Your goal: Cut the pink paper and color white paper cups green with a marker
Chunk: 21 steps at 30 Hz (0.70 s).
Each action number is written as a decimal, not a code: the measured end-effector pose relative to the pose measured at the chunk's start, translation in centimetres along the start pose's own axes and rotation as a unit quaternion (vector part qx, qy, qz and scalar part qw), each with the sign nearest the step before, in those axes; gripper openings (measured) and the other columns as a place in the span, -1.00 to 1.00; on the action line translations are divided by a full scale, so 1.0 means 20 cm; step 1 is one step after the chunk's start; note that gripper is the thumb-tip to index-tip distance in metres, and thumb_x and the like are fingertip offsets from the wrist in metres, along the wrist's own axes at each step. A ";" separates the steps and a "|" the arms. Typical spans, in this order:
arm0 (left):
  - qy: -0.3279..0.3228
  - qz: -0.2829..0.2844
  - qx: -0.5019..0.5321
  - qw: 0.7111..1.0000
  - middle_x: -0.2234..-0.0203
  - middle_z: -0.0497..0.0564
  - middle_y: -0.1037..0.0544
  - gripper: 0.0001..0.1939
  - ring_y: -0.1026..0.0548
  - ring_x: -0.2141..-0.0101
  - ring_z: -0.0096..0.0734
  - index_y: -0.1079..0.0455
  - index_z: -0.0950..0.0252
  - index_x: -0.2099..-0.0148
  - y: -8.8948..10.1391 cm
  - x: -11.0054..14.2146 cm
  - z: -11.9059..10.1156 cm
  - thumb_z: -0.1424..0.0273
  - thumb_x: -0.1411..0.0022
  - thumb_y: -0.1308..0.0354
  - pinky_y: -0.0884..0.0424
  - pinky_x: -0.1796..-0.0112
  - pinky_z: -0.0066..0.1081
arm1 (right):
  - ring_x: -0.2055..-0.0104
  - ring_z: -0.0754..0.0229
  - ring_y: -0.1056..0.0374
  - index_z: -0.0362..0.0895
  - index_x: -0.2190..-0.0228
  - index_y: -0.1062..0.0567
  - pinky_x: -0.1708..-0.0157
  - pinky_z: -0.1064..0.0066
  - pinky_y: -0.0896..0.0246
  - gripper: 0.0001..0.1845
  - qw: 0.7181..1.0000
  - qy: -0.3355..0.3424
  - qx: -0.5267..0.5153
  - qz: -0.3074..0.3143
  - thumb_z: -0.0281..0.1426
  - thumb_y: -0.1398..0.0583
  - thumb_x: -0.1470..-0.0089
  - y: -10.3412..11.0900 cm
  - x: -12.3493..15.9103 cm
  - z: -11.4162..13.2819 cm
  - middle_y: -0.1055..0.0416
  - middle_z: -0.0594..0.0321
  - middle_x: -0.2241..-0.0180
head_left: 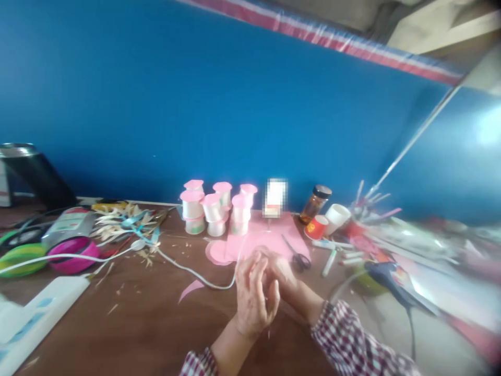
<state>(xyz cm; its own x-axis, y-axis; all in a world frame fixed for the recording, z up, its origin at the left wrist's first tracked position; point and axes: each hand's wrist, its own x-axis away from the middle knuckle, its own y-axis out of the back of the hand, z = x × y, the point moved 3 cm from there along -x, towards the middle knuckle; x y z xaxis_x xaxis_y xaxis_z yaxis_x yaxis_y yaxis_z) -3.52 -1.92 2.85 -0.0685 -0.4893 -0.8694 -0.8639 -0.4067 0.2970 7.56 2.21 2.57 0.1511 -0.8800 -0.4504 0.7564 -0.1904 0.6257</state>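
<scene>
Pink paper (pixel 258 235) lies on the desk (pixel 136 334) in the head view, beyond the left hand (pixel 254 295), its fingers parted from the thumb, touching the right hand (pixel 282 271), whose blurred fingers' hold cannot be told; scissors (pixel 300 261) rest on the paper

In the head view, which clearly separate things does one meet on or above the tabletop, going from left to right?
White power strip → pointed pink scrap → left hand → dark-handled scissors → white cup → blurred blue corded tool.
</scene>
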 end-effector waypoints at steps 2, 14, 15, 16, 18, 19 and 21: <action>0.011 0.022 0.009 1.000 -0.01 0.35 -0.28 -0.34 -0.23 -0.09 -0.01 -0.02 0.47 -0.24 -0.02 0.00 0.00 0.57 -0.09 -0.11 -0.29 -0.01 0.05 | 0.29 0.13 -0.41 -0.07 0.36 -0.55 0.30 0.40 -0.29 -0.84 0.997 -0.009 0.076 0.007 -0.34 -0.17 -0.04 0.15 -0.03 -0.08 -0.50 0.20 0.28; 0.046 0.087 0.023 0.995 0.04 0.30 -0.35 -0.44 -0.30 -0.04 -0.13 -0.05 0.43 -0.21 -0.10 0.04 0.02 0.56 -0.16 -0.06 -0.35 0.01 -0.05 | 0.13 0.00 -0.38 -0.11 -0.04 -0.40 0.26 0.32 -0.22 -0.58 0.863 -0.255 0.429 -0.083 -0.38 0.01 -0.18 1.09 -0.20 -0.56 -0.37 0.03 -0.03; 0.045 0.088 0.026 0.995 0.05 0.30 -0.36 -0.45 -0.31 -0.03 -0.13 -0.05 0.43 -0.20 -0.10 0.04 0.02 0.57 -0.17 -0.06 -0.35 0.02 -0.05 | 0.14 0.00 -0.39 -0.10 -0.03 -0.42 0.27 0.33 -0.22 -0.58 0.856 -0.264 0.440 -0.063 -0.38 0.00 -0.17 1.12 -0.21 -0.59 -0.40 0.04 0.01; 0.043 0.088 0.029 0.995 0.06 0.29 -0.36 -0.45 -0.31 -0.03 -0.13 -0.06 0.43 -0.20 -0.10 0.04 0.02 0.57 -0.16 -0.06 -0.36 0.02 -0.06 | 0.14 0.00 -0.40 -0.10 -0.01 -0.44 0.27 0.33 -0.21 -0.60 0.850 -0.271 0.450 -0.044 -0.38 -0.01 -0.18 1.14 -0.22 -0.62 -0.42 0.04 0.03; 0.042 0.085 0.032 0.995 0.07 0.29 -0.37 -0.45 -0.32 -0.02 -0.13 -0.05 0.44 -0.20 -0.10 0.04 0.02 0.57 -0.16 -0.06 -0.37 0.03 -0.07 | 0.14 -0.02 -0.40 -0.10 0.03 -0.48 0.26 0.33 -0.21 -0.62 0.840 -0.280 0.465 -0.010 -0.36 -0.02 -0.18 1.16 -0.24 -0.66 -0.45 0.03 0.07; 0.043 0.084 0.032 0.995 0.07 0.29 -0.37 -0.44 -0.33 -0.01 -0.14 -0.05 0.43 -0.20 -0.10 0.04 0.02 0.58 -0.16 -0.06 -0.37 0.04 -0.08 | 0.14 -0.03 -0.41 -0.11 0.03 -0.48 0.26 0.32 -0.20 -0.63 0.835 -0.285 0.471 0.003 -0.36 -0.02 -0.19 1.16 -0.24 -0.68 -0.46 0.01 0.08; 0.048 0.086 0.036 0.994 0.08 0.27 -0.37 -0.44 -0.34 0.01 -0.16 -0.04 0.43 -0.20 -0.10 0.04 0.02 0.58 -0.16 -0.07 -0.38 0.04 -0.11 | 0.13 -0.05 -0.41 -0.11 0.02 -0.47 0.25 0.30 -0.21 -0.63 0.826 -0.294 0.481 0.023 -0.36 -0.02 -0.21 1.17 -0.25 -0.72 -0.47 -0.02 0.09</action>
<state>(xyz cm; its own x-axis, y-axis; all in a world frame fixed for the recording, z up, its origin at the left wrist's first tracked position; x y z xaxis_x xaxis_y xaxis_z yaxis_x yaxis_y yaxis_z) -2.09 -1.12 1.36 -0.1738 -0.6195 -0.7655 -0.8769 -0.2564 0.4066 33.60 8.34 10.20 -0.3841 -0.9011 -0.2012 -0.1386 -0.1592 0.9775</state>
